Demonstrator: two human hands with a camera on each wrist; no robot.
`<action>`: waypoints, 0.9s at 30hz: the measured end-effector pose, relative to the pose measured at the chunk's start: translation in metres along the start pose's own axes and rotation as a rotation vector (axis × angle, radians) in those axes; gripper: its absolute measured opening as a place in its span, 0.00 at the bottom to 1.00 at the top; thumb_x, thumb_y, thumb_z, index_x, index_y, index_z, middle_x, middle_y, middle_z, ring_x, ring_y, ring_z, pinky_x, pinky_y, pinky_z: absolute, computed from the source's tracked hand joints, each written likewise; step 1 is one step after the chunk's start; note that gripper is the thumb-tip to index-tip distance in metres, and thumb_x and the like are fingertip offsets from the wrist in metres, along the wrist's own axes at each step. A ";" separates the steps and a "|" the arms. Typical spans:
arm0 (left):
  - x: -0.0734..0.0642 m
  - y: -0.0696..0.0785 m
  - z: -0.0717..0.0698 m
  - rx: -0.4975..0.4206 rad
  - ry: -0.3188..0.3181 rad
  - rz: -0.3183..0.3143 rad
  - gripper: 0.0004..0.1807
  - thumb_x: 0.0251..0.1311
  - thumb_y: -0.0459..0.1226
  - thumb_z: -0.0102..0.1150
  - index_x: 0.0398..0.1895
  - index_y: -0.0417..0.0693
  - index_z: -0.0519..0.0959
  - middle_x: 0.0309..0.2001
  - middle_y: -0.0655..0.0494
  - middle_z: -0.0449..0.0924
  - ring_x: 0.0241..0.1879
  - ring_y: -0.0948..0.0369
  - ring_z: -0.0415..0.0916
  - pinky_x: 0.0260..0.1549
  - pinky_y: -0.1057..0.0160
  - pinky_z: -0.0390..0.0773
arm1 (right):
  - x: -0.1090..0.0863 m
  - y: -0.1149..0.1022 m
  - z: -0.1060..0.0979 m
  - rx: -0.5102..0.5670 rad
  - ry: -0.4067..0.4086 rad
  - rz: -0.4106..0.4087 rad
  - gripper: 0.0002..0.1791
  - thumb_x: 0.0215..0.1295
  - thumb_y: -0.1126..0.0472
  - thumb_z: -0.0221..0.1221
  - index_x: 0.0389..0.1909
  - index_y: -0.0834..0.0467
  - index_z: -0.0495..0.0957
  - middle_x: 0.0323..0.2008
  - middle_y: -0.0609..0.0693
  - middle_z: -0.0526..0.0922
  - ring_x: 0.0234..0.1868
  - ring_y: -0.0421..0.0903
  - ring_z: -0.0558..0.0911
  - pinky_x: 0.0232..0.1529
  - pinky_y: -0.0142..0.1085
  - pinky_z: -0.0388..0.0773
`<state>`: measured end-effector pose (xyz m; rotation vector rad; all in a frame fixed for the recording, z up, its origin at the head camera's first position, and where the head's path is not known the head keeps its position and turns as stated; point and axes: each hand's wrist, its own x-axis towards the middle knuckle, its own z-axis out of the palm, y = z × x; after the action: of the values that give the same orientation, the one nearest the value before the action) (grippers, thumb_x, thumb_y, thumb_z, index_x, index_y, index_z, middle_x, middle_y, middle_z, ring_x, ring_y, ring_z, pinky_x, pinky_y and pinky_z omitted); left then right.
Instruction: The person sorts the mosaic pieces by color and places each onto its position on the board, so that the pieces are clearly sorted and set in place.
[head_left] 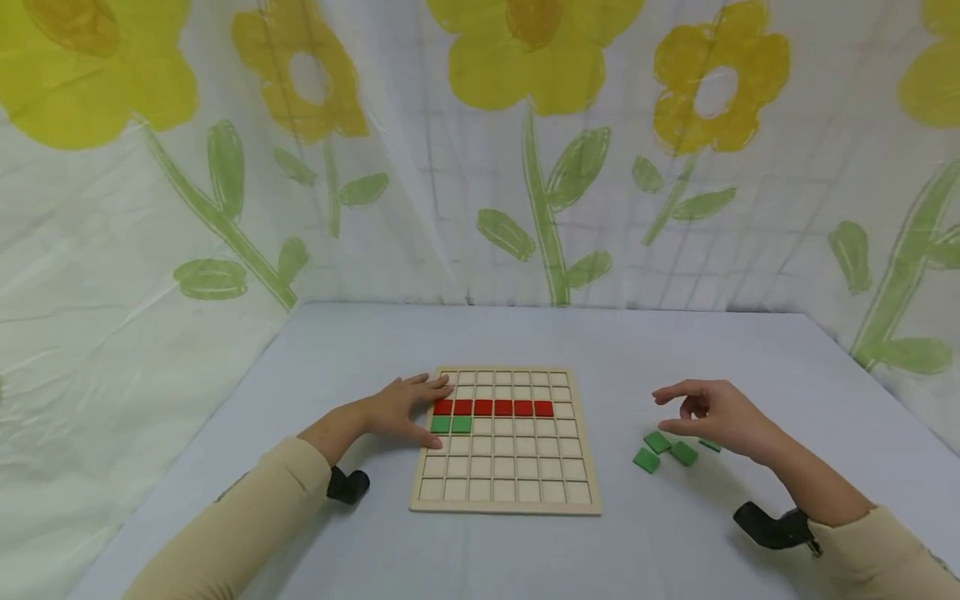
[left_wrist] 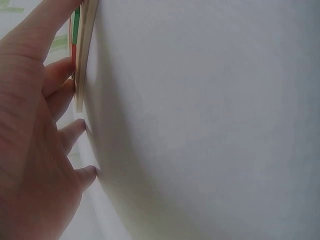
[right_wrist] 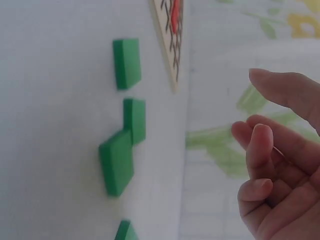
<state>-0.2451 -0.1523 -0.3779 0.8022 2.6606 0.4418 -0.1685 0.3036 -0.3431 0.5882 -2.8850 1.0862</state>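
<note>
My left hand (head_left: 401,410) rests at the left side of a wooden grid board (head_left: 510,507), fingers spread, with the thumb and some fingertips on its edge. In the left wrist view, two fingertips of the left hand (left_wrist: 37,135) touch the white tabletop beside the board. A row of several red square tiles (head_left: 503,407) crosses the grid, and two green tiles (head_left: 451,424) sit below its left end. Above several loose green tiles (head_left: 683,453) hovers my right hand (head_left: 723,421). In the right wrist view, its thumb and index finger are apart with nothing between them.
The white table (head_left: 360,550) carries the board near its middle and the loose green tiles to the right. Behind it hangs a white curtain (head_left: 420,192) with yellow flowers. Black wrist devices (head_left: 776,527) are worn at both sleeves.
</note>
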 end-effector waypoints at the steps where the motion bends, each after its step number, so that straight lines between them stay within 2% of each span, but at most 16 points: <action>1: 0.000 0.000 0.000 0.002 0.000 -0.002 0.49 0.45 0.61 0.64 0.71 0.57 0.57 0.74 0.59 0.47 0.74 0.47 0.36 0.68 0.38 0.37 | -0.002 0.003 -0.001 0.000 0.006 0.018 0.24 0.53 0.55 0.67 0.49 0.62 0.78 0.44 0.59 0.82 0.26 0.34 0.73 0.23 0.28 0.70; 9: -0.001 -0.002 0.000 0.014 0.005 -0.005 0.49 0.45 0.61 0.64 0.71 0.58 0.57 0.74 0.60 0.47 0.74 0.48 0.37 0.68 0.38 0.37 | -0.019 0.022 -0.008 0.013 0.041 0.127 0.26 0.54 0.53 0.66 0.52 0.62 0.77 0.43 0.58 0.81 0.25 0.35 0.72 0.21 0.30 0.67; 18: -0.001 -0.002 0.002 -0.004 0.004 -0.001 0.49 0.45 0.61 0.64 0.71 0.57 0.57 0.74 0.61 0.46 0.74 0.48 0.36 0.68 0.39 0.36 | -0.031 0.042 -0.013 0.013 0.074 0.223 0.26 0.56 0.52 0.65 0.52 0.64 0.76 0.31 0.48 0.79 0.24 0.37 0.70 0.22 0.31 0.65; 27: 0.000 -0.001 0.002 0.005 0.004 -0.003 0.49 0.45 0.61 0.64 0.71 0.59 0.57 0.74 0.62 0.47 0.74 0.49 0.36 0.69 0.39 0.36 | -0.041 0.077 -0.011 -0.029 0.069 0.287 0.28 0.54 0.54 0.66 0.52 0.67 0.76 0.42 0.55 0.80 0.26 0.33 0.68 0.24 0.28 0.68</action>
<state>-0.2451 -0.1526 -0.3805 0.7996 2.6673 0.4363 -0.1582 0.3782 -0.3887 0.1336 -2.9819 1.0635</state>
